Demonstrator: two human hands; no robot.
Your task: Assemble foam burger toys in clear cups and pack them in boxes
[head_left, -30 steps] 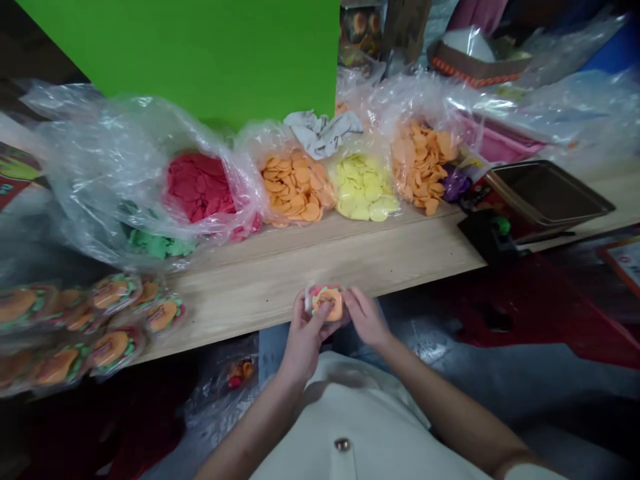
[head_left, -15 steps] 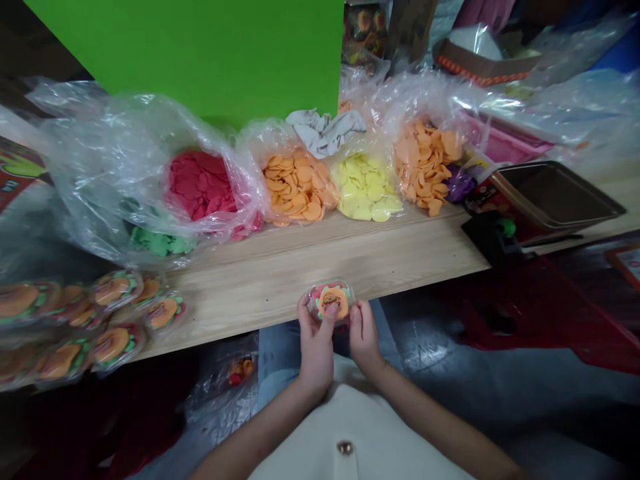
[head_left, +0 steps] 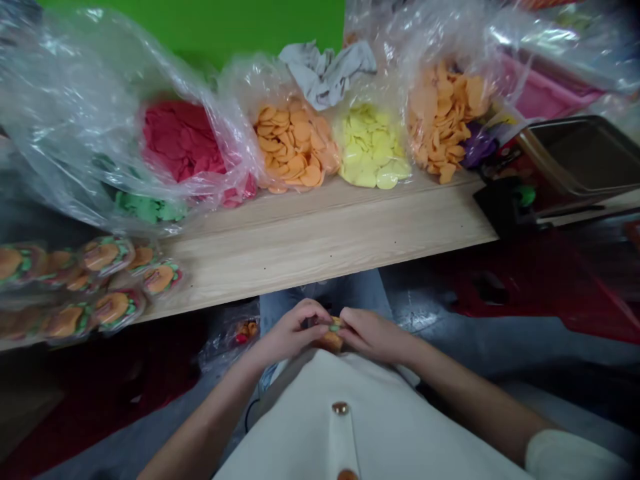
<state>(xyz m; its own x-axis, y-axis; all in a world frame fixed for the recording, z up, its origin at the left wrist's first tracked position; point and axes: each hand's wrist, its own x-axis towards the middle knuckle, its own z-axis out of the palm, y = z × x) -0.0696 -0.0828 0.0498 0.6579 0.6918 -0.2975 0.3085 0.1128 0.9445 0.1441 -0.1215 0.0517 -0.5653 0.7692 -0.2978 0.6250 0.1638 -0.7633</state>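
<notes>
In the head view we saw our two bare hands meeting low in front of the body, just past the near edge of the table (head_left: 320,243), over the lap. Between them sat a small burger-shaped piece (head_left: 330,341), rounded and orange with a little green showing, partly hidden by the fingers. The left hand (head_left: 296,330) was arched, its thumb and fingertips pinching the piece from one side; the right hand (head_left: 374,335) gripped it from the other, thumb and fingers closed on its edge. The fine detail there was too blurred for us to read. The tabletop was smooth, pale and wood-grained. To the left we had a cluster of rounded, glossy clear packs (head_left: 111,310), each with an orange bun shape and frilly green edges inside. Along the back, thin, crinkled clear plastic held matte, flat pieces: red ones (head_left: 183,143), orange discs (head_left: 293,147), yellow discs (head_left: 373,143) and another orange heap (head_left: 443,123), with ragged-edged green pieces (head_left: 150,208) farther left. A crumpled pale cloth (head_left: 327,72) lay atop the bags, and at the right were a smooth pink bin (head_left: 547,90) and a dark, round-cornered rectangular tray (head_left: 590,153).
</notes>
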